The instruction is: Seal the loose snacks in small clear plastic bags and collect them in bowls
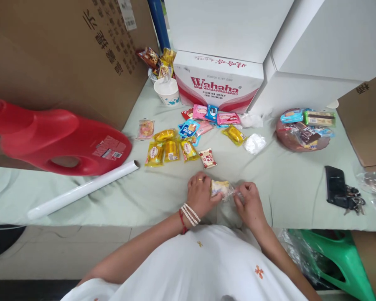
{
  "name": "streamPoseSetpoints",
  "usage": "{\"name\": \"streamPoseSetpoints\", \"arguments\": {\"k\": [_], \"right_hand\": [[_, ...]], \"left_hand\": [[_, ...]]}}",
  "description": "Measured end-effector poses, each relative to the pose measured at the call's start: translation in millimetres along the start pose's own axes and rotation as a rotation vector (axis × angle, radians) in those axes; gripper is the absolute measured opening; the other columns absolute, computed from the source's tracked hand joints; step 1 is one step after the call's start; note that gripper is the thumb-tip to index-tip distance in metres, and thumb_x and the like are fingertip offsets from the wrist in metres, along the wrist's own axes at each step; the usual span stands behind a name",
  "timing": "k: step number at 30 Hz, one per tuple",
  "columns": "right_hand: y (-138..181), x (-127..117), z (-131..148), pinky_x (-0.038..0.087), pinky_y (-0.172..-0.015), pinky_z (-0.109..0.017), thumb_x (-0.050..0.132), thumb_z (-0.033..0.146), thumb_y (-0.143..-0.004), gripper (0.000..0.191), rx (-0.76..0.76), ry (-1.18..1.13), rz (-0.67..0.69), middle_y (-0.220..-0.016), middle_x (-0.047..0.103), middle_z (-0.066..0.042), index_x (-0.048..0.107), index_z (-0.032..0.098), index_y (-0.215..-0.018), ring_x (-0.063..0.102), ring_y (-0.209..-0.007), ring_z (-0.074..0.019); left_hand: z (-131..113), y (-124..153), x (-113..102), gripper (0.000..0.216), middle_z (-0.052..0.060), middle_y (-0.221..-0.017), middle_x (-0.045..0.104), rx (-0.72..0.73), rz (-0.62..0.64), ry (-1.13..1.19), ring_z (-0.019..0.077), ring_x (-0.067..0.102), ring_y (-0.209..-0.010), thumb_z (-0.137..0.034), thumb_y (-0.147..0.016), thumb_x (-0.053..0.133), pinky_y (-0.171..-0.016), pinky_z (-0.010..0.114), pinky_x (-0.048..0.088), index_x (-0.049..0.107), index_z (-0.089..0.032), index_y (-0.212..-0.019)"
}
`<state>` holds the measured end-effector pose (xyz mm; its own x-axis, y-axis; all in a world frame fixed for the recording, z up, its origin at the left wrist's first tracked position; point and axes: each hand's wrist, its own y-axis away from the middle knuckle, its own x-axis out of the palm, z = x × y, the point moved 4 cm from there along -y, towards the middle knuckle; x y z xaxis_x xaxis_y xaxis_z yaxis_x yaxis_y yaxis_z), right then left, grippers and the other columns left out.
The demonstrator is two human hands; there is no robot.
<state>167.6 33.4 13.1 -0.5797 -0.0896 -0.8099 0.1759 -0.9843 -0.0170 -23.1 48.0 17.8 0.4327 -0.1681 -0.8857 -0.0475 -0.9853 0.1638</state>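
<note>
A: Surface and room?

B: A counter under pale green cloth, with the water box at its back. With that box as reference: a large brown carton to its left, white boxes above it and to its right, a tiled floor below the counter's front edge, and a green stool to its front right.

A: Counts?

B: In front of the box, five yellow packets and one cream packet. To its left and forward, one red jug and one white roll. Beside its left end, one paper cup. Well to its right, one phone with keys. Pink packets along the box's front overlap others; total not established.

A: Item in hand?

B: One wrapped snack, in front of the box near the counter's front edge. The left hand has its fingers grasping the body; the right hand pinches the clear wrapper end.

A: Legible writing?

B: Box: "Wahaha", "PURIFIED WATER FOR DRINKING". Carton: "温馨提示". Jug: barcoded label, print too small.
</note>
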Motion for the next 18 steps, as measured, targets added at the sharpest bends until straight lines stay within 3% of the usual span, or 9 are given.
{"name": "streamPoseSetpoints", "arguments": {"k": [2, 4, 6, 8, 11, 14, 16, 18], "right_hand": [[1.4, 0.6, 19.0, 0.053, -0.085, -0.037, 0.048, 0.027, -0.101, 0.020, -0.046, -0.165, 0.005, -0.103, 0.064, -0.010, 0.067, 0.021, -0.101, 0.062, -0.094, -0.0232], [-0.6, 0.3, 35.3, 0.053, -0.089, -0.036, 0.044, 0.027, -0.104, 0.023, -0.080, -0.305, 0.009, -0.105, 0.067, -0.008, 0.066, 0.023, -0.108, 0.065, -0.098, -0.0212], [-4.9, -0.3, 43.3, 0.053, -0.097, -0.036, 0.045, 0.029, -0.105, 0.024, -0.074, -0.414, -0.008, -0.113, 0.069, -0.009, 0.065, 0.024, -0.116, 0.065, -0.107, -0.0208], [-8.9, 2.0, 42.4, 0.053, -0.100, -0.036, 0.051, 0.035, -0.103, 0.029, -0.019, -0.501, -0.031, -0.124, 0.067, -0.010, 0.061, 0.023, -0.127, 0.065, -0.114, -0.0213], [-10.7, 12.4, 29.3, 0.055, -0.097, -0.036, 0.057, 0.043, -0.099, 0.041, 0.136, -0.612, -0.068, -0.130, 0.066, -0.012, 0.056, 0.021, -0.134, 0.066, -0.115, -0.0223], [-11.0, 16.7, 6.8, 0.057, -0.092, -0.035, 0.056, 0.046, -0.099, 0.036, 0.283, -0.701, -0.091, -0.117, 0.072, -0.008, 0.061, 0.021, -0.125, 0.069, -0.104, -0.0217], [-16.5, -2.4, -17.7, 0.056, -0.091, -0.036, 0.060, 0.045, -0.096, 0.034, 0.333, -0.716, -0.183, -0.111, 0.074, -0.007, 0.065, 0.021, -0.119, 0.069, -0.100, -0.0215], [-30.1, -47.7, -53.9, 0.055, -0.092, -0.037, 0.065, 0.043, -0.092, 0.030, 0.362, -0.721, -0.410, -0.111, 0.072, -0.006, 0.067, 0.022, -0.113, 0.067, -0.102, -0.0213]], "left_hand": [[-5.4, 1.2, 3.8, 0.038, 0.013, -0.117, 0.062, 0.004, 0.035, -0.003, 0.0288, 0.066, -0.101, -0.044, -0.083, 0.073, -0.087, 0.041, 0.053, 0.061, -0.017, -0.108], [-8.7, 0.7, 5.3, 0.035, 0.013, -0.118, 0.062, 0.007, 0.034, -0.018, 0.0248, 0.068, -0.085, -0.040, -0.088, 0.066, -0.071, 0.035, 0.053, 0.059, -0.018, -0.114], [-10.8, -0.6, 5.3, 0.034, 0.016, -0.121, 0.060, 0.050, -0.034, -0.014, 0.0253, 0.069, -0.084, -0.037, -0.090, 0.062, -0.068, 0.034, 0.053, 0.056, -0.017, -0.118], [-14.9, -0.2, 7.4, 0.040, 0.020, -0.123, 0.058, 0.183, -0.116, 0.063, 0.0285, 0.068, -0.093, -0.033, -0.089, 0.060, -0.074, 0.037, 0.055, 0.053, -0.014, -0.123], [-25.6, 6.6, 15.0, 0.053, 0.023, -0.126, 0.055, 0.465, -0.152, 0.247, 0.0325, 0.063, -0.112, -0.023, -0.086, 0.057, -0.090, 0.044, 0.057, 0.043, -0.010, -0.135], [-29.0, 12.3, 19.4, 0.058, 0.020, -0.130, 0.053, 0.599, -0.063, 0.388, 0.0288, 0.061, -0.117, -0.017, -0.086, 0.053, -0.094, 0.043, 0.058, 0.038, -0.014, -0.142], [-20.1, 12.0, 15.8, 0.053, 0.018, -0.131, 0.054, 0.601, -0.020, 0.427, 0.0259, 0.062, -0.115, -0.017, -0.089, 0.052, -0.091, 0.040, 0.060, 0.041, -0.017, -0.141], [0.8, 10.8, 7.3, 0.042, 0.016, -0.128, 0.055, 0.556, -0.050, 0.412, 0.0248, 0.063, -0.111, -0.020, -0.093, 0.051, -0.087, 0.038, 0.061, 0.048, -0.018, -0.135]]}}
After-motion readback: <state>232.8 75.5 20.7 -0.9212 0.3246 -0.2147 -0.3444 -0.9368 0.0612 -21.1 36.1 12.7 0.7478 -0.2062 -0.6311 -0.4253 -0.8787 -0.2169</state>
